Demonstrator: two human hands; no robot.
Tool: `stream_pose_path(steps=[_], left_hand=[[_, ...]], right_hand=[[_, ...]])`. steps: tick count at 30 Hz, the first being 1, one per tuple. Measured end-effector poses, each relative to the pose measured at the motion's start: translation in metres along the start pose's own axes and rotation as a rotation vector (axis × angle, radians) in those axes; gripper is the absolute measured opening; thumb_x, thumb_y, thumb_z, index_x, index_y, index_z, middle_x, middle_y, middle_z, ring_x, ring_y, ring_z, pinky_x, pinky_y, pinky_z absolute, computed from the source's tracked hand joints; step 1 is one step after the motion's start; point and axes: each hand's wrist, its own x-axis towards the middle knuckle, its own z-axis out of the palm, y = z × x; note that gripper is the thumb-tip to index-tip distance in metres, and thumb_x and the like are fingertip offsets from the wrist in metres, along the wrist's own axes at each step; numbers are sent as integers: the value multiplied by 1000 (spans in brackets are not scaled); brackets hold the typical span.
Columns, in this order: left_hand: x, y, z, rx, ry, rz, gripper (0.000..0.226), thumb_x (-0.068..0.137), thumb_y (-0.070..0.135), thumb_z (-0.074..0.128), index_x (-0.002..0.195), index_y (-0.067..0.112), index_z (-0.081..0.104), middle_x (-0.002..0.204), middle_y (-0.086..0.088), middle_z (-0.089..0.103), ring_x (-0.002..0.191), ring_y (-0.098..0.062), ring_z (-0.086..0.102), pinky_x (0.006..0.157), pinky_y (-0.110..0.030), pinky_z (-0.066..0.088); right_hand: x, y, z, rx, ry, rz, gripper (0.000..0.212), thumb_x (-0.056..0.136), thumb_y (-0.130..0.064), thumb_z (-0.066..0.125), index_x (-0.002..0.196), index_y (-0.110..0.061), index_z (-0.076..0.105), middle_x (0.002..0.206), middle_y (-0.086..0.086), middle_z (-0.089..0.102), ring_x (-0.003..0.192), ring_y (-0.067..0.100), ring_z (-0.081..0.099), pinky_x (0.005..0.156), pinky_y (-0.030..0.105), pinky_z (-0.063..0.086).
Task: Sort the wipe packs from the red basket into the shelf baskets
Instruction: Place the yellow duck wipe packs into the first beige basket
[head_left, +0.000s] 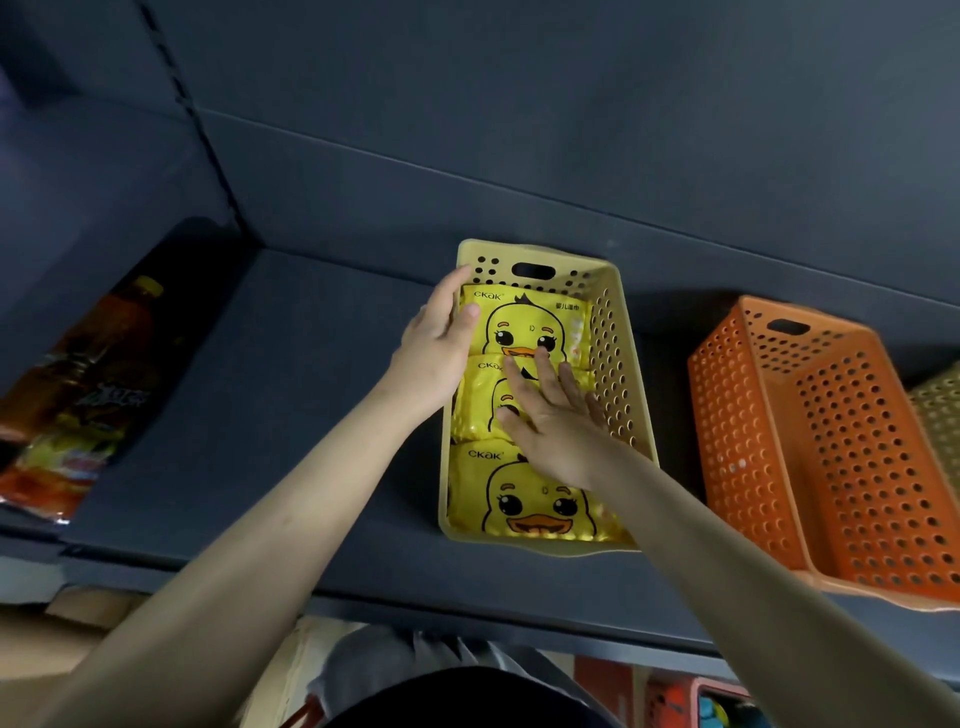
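On the dark grey shelf (311, 389) stands a pale yellow perforated plastic basket (631, 364). It holds three yellow duck-printed wipe packs lying face up in a row from its 6 o'clock end to its 12 o'clock end.

The right hand (550, 415) lies flat with its fingers spread on the middle pack (478, 400), gripping nothing. It is probably pressing that pack level so it sits flush between the near pack (530, 499) and the far pack (524, 322).

The left hand (439, 338) is loosely cupped at the basket's 10 o'clock corner. Its fingers are nearly straight along the far pack's edge and the thumb rests on the wrapper, more a steadying nudge than a hold.

At the yellow basket's 3 o'clock is an orange perforated plastic basket (779, 441) with nothing visible inside (likely meant for another kind). At 9 o'clock lies a wrapped bundle of dark drink bottles (93, 384). I cannot make out the red basket with certainty.
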Motion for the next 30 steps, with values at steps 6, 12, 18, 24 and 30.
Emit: stream_pose_path(steps=[6, 12, 18, 24, 30], left_hand=[[-2, 5, -1, -36, 9, 4, 43, 102, 48, 27, 144, 49, 20, 157, 17, 21, 145, -15, 21, 117, -50, 20], [-2, 6, -1, -55, 0, 11, 44, 103, 44, 27, 147, 42, 20, 157, 17, 21, 144, -13, 22, 117, -40, 21], [-2, 7, -1, -86, -13, 15, 45, 104, 41, 29, 148, 40, 21, 157, 15, 21, 144, -11, 22, 115, -33, 20], [-2, 6, -1, -65, -21, 22, 47, 102, 48, 28, 148, 41, 19, 158, 16, 21, 144, -11, 22, 118, -40, 21], [-3, 7, -6, -47, -59, 1, 48, 102, 48, 30, 147, 43, 18, 158, 13, 22, 144, -15, 25, 116, -43, 24]], right_hand=[[1, -17, 4, 81, 64, 14, 55, 98, -57, 26, 142, -61, -5, 155, -8, -33, 138, 27, -37, 112, 59, -12], [-1, -17, 9, -36, 36, -1, 58, 95, -63, 25, 141, -63, -11, 151, -9, -41, 135, 31, -41, 110, 63, -12], [-1, -15, 3, 3, -9, -21, 59, 96, -62, 26, 141, -61, -12, 150, -11, -42, 134, 28, -43, 110, 59, -15], [-4, 3, 3, -9, 65, -27, 59, 102, -48, 25, 145, -53, -15, 152, -5, -38, 138, 23, -36, 114, 48, -13], [-11, -1, -12, 118, 34, -37, 60, 102, -44, 32, 148, -50, -6, 157, -4, -26, 146, 28, -19, 118, 46, 5]])
